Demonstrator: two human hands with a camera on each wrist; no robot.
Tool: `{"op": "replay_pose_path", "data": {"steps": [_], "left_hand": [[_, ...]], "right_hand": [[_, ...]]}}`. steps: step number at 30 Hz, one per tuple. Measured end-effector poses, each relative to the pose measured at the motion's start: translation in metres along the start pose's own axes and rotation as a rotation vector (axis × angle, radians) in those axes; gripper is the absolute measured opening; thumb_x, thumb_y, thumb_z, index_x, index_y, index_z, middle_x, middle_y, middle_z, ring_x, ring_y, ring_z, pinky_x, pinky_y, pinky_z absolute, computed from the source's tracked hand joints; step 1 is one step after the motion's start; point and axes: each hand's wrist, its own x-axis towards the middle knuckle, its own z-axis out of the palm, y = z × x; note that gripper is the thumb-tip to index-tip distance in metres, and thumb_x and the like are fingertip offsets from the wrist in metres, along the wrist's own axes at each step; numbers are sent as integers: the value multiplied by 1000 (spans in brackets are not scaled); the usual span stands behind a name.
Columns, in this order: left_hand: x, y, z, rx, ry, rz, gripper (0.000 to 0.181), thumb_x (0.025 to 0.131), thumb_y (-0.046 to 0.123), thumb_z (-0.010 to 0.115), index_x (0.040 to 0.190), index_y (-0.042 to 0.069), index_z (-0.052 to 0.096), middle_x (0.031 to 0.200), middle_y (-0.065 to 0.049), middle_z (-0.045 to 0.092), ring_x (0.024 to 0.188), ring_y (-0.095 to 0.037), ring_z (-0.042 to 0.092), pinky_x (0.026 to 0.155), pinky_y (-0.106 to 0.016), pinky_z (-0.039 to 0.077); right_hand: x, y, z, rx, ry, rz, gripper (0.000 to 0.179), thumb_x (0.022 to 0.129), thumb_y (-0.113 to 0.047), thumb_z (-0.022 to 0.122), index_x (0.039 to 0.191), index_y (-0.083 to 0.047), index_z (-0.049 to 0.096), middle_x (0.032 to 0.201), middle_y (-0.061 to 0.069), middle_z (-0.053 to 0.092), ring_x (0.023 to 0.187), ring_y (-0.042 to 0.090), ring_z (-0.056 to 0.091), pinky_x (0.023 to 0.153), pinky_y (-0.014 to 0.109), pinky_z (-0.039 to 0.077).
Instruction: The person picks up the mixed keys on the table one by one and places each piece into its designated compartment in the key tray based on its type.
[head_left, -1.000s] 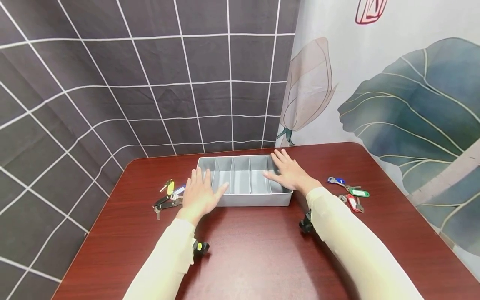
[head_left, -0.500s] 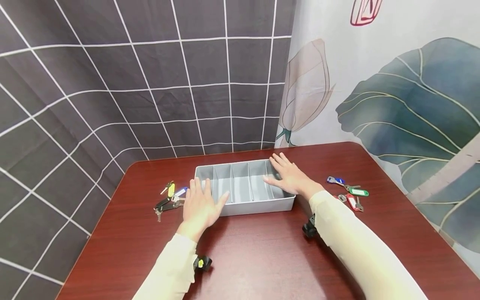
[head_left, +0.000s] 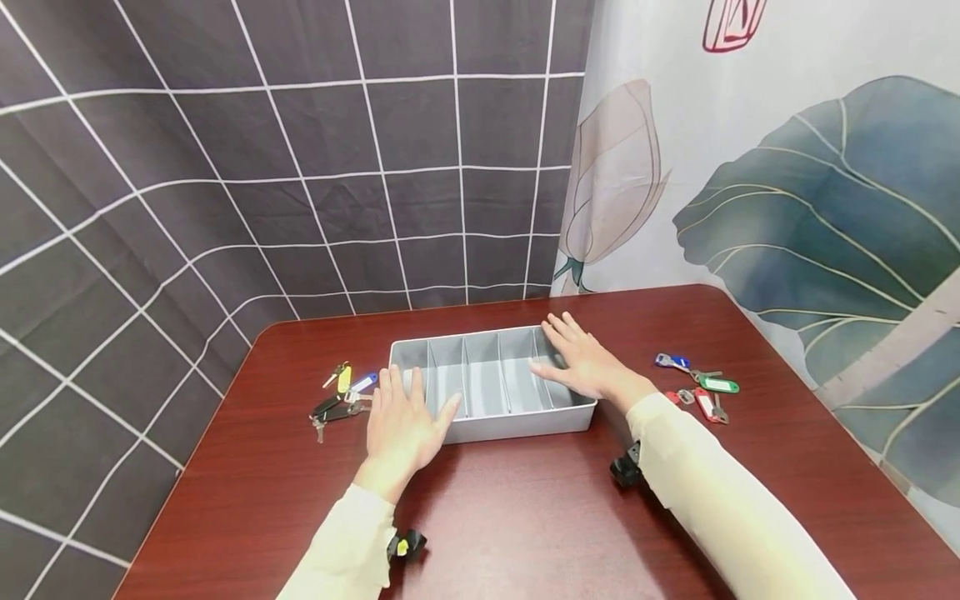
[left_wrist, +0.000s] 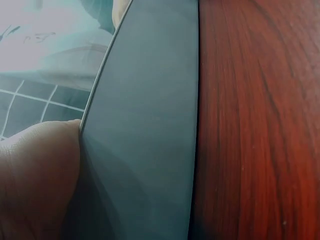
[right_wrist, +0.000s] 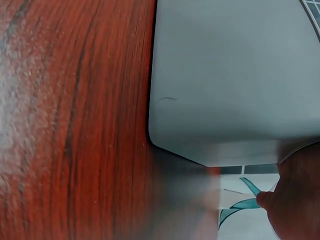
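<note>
A grey tray [head_left: 517, 427] with several side-by-side compartments sits on the dark red table, its left end slightly nearer me. My left hand [head_left: 403, 425] rests on the tray's left end with straight fingers and the thumb spread along the front rim. Across from it, my right hand [head_left: 585, 362] lies over the right end, fingers straight and thumb reaching inward. In the left wrist view the edge of the left hand [left_wrist: 40, 170] touches the front wall [left_wrist: 145, 100]. The right wrist view has the tray's corner [right_wrist: 225, 90] beside part of the right hand [right_wrist: 297, 195].
Left of the tray lie keys with a yellow tag [head_left: 344, 380], a blue tag [head_left: 364, 382] and a black fob [head_left: 327, 405]. On the right are keys with a blue tag [head_left: 681, 362], a green tag [head_left: 720, 385] and a red tag [head_left: 706, 404]. Curtains hang behind the table.
The tray has slid toward me with both hands on its ends, and it has turned slightly, its left end coming nearer. The keys have stayed in place.
</note>
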Motion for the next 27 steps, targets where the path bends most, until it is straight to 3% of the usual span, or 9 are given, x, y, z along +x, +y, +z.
{"op": "replay_pose_path", "data": {"steps": [20,27], "left_hand": [[-14,5,-3,-6,10,-10,94,89,75,27,146,2,38,153,-30,20,143,-43,12,114,-52,16],[-18,3,-4,-41,-14,-16,96,88,76,29,148,2,35,153,-29,18,143,-44,12,113,-54,17]], "right_hand": [[-16,-5,-1,-5,17,-8,93,88,-70,46,154,-10,19,160,9,13,147,28,-1,113,56,14],[-18,-8,1,-13,16,-9,92,87,-70,46,154,-11,22,160,9,15,147,28,2,111,61,14]]}}
